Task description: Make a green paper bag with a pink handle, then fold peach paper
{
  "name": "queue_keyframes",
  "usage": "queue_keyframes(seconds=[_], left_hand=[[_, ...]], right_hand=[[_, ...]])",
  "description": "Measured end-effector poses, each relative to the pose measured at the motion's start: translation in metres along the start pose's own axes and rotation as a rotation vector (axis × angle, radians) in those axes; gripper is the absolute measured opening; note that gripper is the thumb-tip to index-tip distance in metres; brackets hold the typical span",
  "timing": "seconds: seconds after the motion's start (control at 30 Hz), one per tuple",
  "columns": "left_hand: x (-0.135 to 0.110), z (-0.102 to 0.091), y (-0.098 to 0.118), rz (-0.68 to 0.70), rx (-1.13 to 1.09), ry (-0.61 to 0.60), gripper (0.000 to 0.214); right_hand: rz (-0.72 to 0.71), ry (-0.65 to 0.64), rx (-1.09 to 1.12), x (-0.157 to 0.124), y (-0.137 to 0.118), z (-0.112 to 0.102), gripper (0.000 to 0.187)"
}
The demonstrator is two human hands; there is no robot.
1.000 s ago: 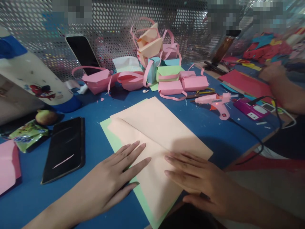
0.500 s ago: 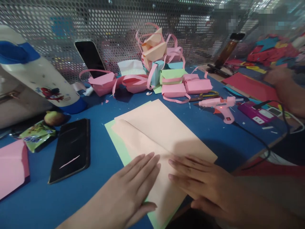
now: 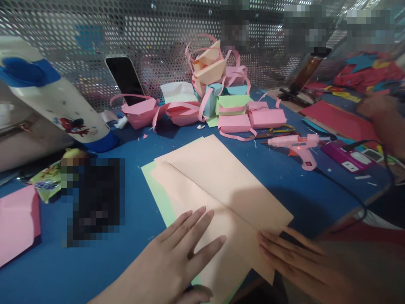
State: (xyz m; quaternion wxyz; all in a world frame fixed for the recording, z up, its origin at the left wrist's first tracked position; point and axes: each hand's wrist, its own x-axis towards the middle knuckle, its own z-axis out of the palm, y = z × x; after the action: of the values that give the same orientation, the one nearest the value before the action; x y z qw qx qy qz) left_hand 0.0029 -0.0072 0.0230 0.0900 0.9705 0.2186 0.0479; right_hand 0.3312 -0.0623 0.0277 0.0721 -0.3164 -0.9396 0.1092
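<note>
Peach paper sheets (image 3: 218,169) lie on a light green sheet (image 3: 156,181). One peach sheet is folded over, and its crease or edge runs diagonally down to the right. My left hand (image 3: 177,249) rests on the peach paper with its fingers spread, holding nothing. At the lower right edge of that paper, my right hand (image 3: 297,261) lies with its fingers stretched out side by side, fingertips touching the folded part. Its far side is dim and partly out of the light.
Small paper bags (image 3: 234,122) stand in a pile at the back. A pink glue gun (image 3: 300,145) lies on the right beside a purple power socket (image 3: 343,156). To the left are a white and blue bottle (image 3: 72,105) and a pink paper piece (image 3: 19,223). Another person's hand (image 3: 381,109) shows far right.
My right hand has slid right and down along the fold to the paper's edge, uncovering the crease. My left hand stays on the paper, its fingers more spread. The view has shifted slightly.
</note>
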Motion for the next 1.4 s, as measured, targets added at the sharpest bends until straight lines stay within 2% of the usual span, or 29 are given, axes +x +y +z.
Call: queue_keyframes(seconds=[0.1,0.2,0.37,0.63,0.9,1.07,1.27,1.4], left_hand=[[0.000,-0.002,0.000,-0.007,-0.011,0.001,0.065],[0.000,-0.003,-0.001,0.005,0.000,0.008,0.067],[-0.004,0.007,-0.001,0.017,0.026,0.033,0.071],[-0.010,0.029,-0.006,0.050,0.016,0.131,0.079],[-0.009,0.033,-0.005,0.031,0.064,0.067,0.088],[-0.009,0.032,-0.004,0.028,-0.006,0.049,0.099],[-0.009,0.025,-0.004,0.023,-0.055,0.014,0.088],[-0.010,0.020,-0.003,0.009,-0.090,-0.009,0.078]], right_hand=[[-0.022,-0.015,0.012,-0.004,0.002,-0.001,0.079],[-0.018,-0.025,0.025,0.005,0.006,-0.006,0.077],[-0.058,-0.103,0.084,0.038,0.023,-0.007,0.070],[-0.154,-0.140,0.230,0.101,0.048,-0.006,0.055],[-0.139,-0.195,0.234,0.137,0.062,0.001,0.054],[-0.186,-0.189,0.236,0.154,0.067,0.002,0.055],[-0.143,-0.214,0.266,0.171,0.072,0.002,0.049],[-0.168,-0.191,0.258,0.181,0.076,0.005,0.049]])
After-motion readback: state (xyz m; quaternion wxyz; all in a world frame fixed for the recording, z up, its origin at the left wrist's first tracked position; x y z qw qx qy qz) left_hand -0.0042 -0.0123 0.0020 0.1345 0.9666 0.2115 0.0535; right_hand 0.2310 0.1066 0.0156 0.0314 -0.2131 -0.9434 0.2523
